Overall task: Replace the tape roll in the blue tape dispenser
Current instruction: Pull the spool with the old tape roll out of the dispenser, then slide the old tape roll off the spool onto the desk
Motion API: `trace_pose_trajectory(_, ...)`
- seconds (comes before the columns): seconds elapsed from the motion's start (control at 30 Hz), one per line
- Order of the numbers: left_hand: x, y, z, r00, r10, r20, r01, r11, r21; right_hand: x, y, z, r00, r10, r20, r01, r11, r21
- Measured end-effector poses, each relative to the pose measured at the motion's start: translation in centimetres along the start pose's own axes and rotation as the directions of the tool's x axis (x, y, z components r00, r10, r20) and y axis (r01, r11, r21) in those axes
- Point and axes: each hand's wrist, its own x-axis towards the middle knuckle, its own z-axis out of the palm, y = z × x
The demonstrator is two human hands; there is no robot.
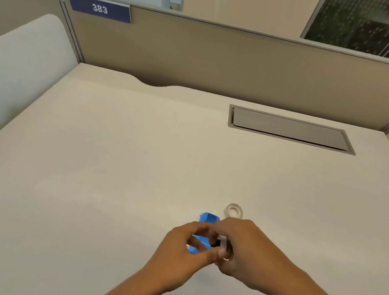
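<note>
Left hand (183, 246): fingers curled around the blue tape dispenser (205, 232), gripping its near end and holding it just above the bench (113, 162).
Blue tape dispenser: between the two hands, far end poking out beyond the fingers; a dark opening shows on its right side.
Right hand (242, 248): touching the dispenser's right side, fingertips pinched on a small white ring-like piece (224, 246), probably a tape roll or core at the opening.
Tape roll (234, 210): pale ring lying flat on the bench, just beyond the dispenser and to its right, untouched.
Step in hand (judged): working a roll at the dispenser's open side; cannot tell whether it is going in or coming out.
Doing it well: keep the left grip firm and steady, move the roll straight along its axis, avoid squeezing the dispenser body shut.
Hard to make out: fingers are motion-blurred; the hub, cutter and most of the dispenser are hidden by both hands; which roll is the new one is unclear.
</note>
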Motion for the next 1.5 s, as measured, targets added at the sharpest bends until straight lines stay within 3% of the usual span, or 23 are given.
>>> trace_pose_trajectory(0.3, -2.3, 2.1, 0.8, 0.996, -0.087, 0.021, 0.089, 0.947, -0.309, -3.0, -1.8, -1.6, 0.997, 0.006, -0.083, 0.003, 0.995, 0.104)
trace_pose_trajectory(0.53, -3.3, 3.9, 0.2, 0.997, -0.082, -0.006, 0.070, 0.880, -0.470, -4.5, -2.5, -3.2, 0.985, 0.047, -0.166, -0.008, 0.973, 0.231)
trace_pose_trajectory(0.63, -3.4, 4.3, 0.0, 0.996, -0.079, -0.043, 0.047, 0.867, -0.496, -5.2, -2.2, -3.1, 0.969, 0.081, -0.234, 0.009, 0.933, 0.359)
trace_pose_trajectory(0.73, -3.8, 4.4, 0.0, 0.995, -0.074, -0.067, 0.027, 0.846, -0.532, -5.7, -2.0, -2.0, 0.958, 0.111, -0.264, 0.065, 0.814, 0.577)
trace_pose_trajectory(0.9, -4.2, 4.4, 0.0, 0.995, -0.082, -0.059, 0.035, 0.827, -0.561, -6.0, -2.2, -0.2, 0.927, 0.207, -0.312, 0.086, 0.692, 0.717)
trace_pose_trajectory(1.23, -4.5, 4.6, -0.1, 0.997, -0.074, 0.003, 0.064, 0.839, -0.540, -6.2, -2.2, 0.7, 0.896, 0.312, -0.316, 0.074, 0.597, 0.799)
trace_pose_trajectory(1.4, -4.4, 4.3, 0.1, 0.996, -0.081, -0.026, 0.056, 0.853, -0.519, -6.3, -2.3, 0.8, 0.899, 0.300, -0.319, 0.085, 0.595, 0.799)
trace_pose_trajectory(1.5, -4.2, 4.4, -0.3, 0.995, -0.088, -0.046, 0.049, 0.840, -0.540, -6.3, -2.4, 0.7, 0.906, 0.313, -0.284, 0.077, 0.539, 0.839)
